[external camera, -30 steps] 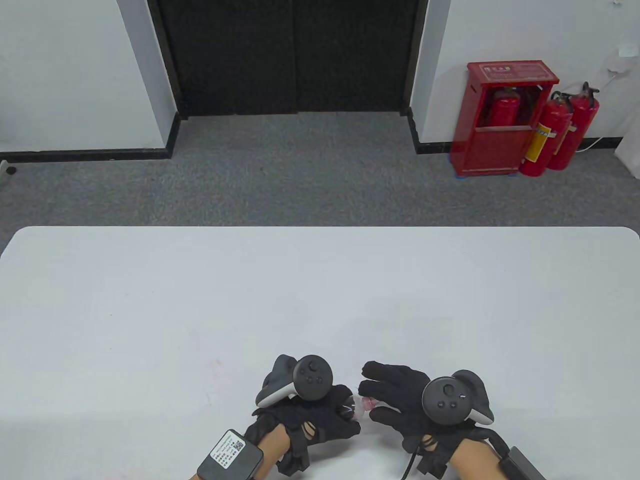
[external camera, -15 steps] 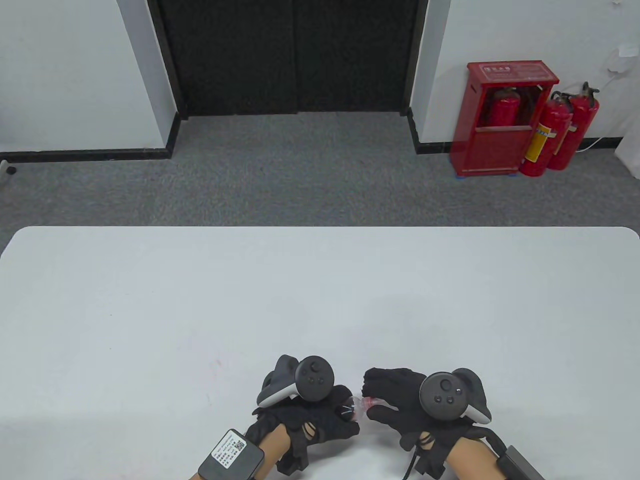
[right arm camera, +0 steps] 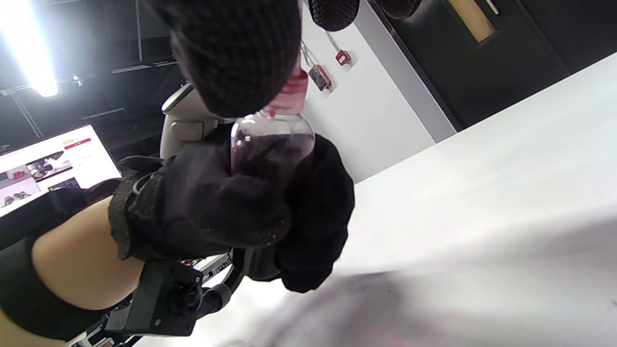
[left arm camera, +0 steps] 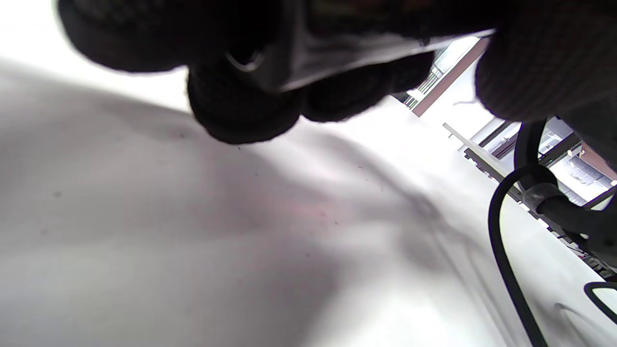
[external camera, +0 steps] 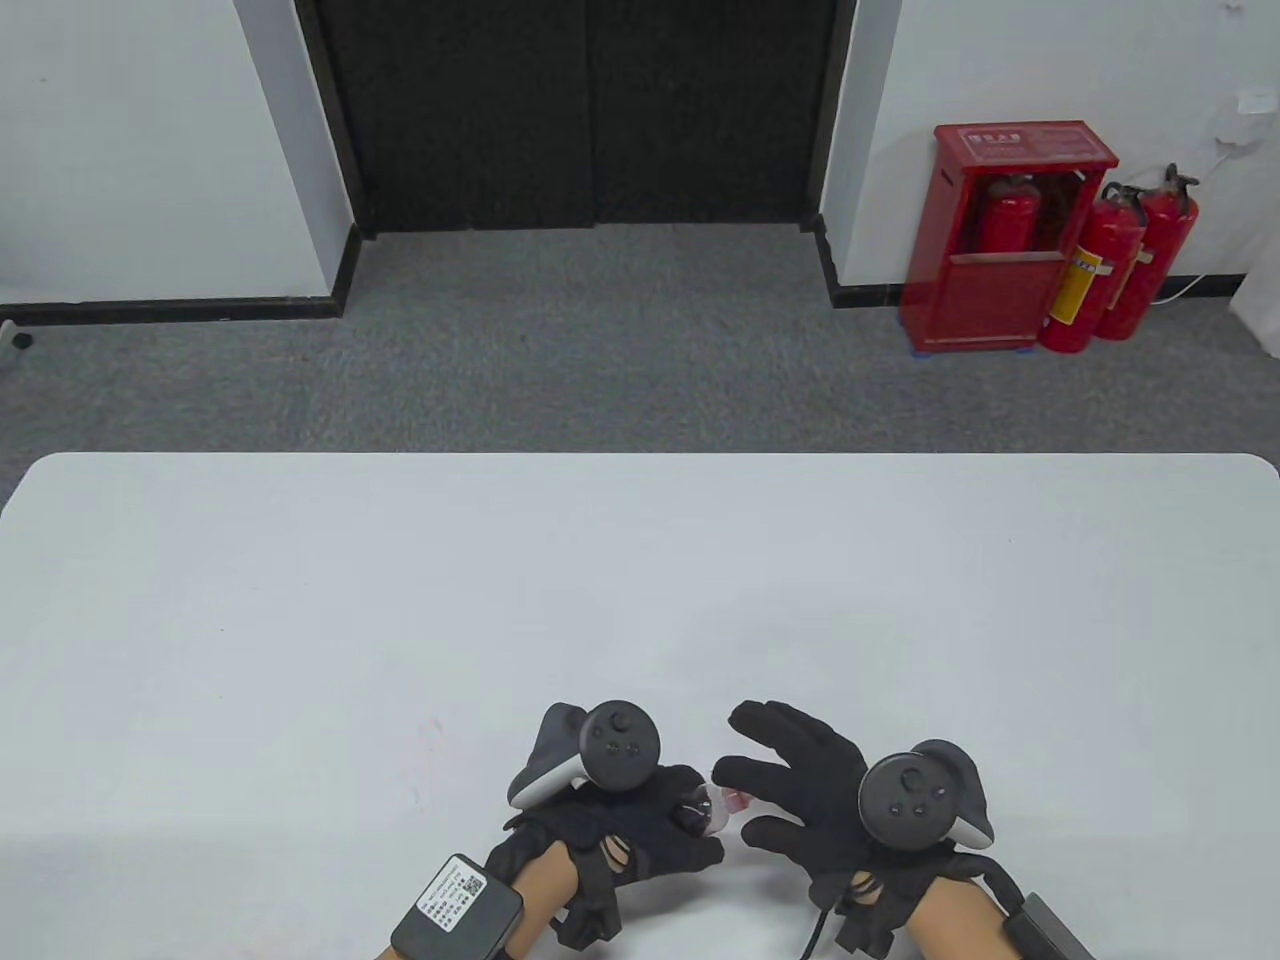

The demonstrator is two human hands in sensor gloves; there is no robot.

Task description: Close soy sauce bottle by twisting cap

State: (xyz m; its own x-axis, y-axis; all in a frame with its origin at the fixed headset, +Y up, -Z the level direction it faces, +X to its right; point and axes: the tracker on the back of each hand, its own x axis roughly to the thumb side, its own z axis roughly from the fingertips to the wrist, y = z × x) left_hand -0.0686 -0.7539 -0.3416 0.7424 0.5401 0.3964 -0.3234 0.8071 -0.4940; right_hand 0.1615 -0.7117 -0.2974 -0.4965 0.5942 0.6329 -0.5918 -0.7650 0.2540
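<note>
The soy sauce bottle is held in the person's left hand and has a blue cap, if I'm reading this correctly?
Not quite: the cap is red, as the right wrist view shows. The bottle is indeed held in the left hand.

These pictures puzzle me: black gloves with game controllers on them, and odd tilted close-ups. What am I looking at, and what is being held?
No robot here: these are a person's two hands in black sensor gloves. The round gadgets are trackers strapped to the backs of the hands, not held. One camera looks down at the white table; the two tilted close-ups come from small cameras on each wrist. The left hand grips a small clear soy sauce bottle of dark liquid, lifted off the table. The right hand has its thumb on the bottle's red cap, its other fingers spread; how it grips the cap is hidden. Behind the table stand red fire extinguishers.
</note>
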